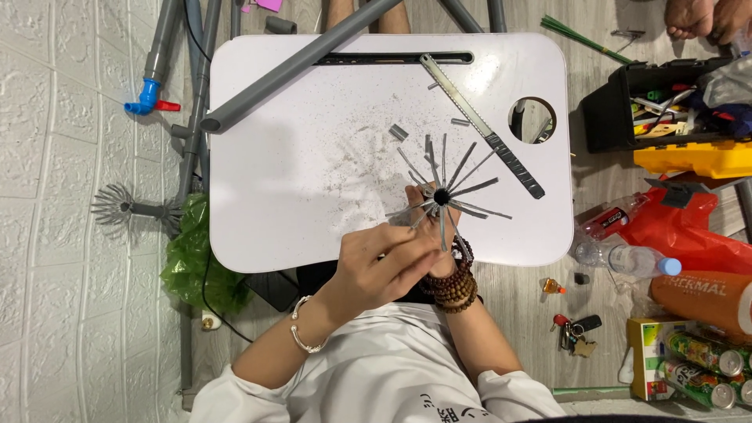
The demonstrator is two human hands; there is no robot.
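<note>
Grey plastic piece: the fan-cut pipe [442, 196] looks light, its thin strips springy and likely to snap if bent hard; best held at the uncut stem.
Look: slim strips splay like spokes around a dark round opening.
Place: over the white table's [258, 157] near edge, below the hacksaw blade [478, 124].
Left hand [384, 262]: grip closed around the stem.
Right hand [439, 251]: mostly hidden; grip state cannot be told.

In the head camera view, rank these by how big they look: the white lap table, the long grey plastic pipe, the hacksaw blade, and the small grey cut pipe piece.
1. White lap table
2. Long grey plastic pipe
3. Hacksaw blade
4. Small grey cut pipe piece
</note>
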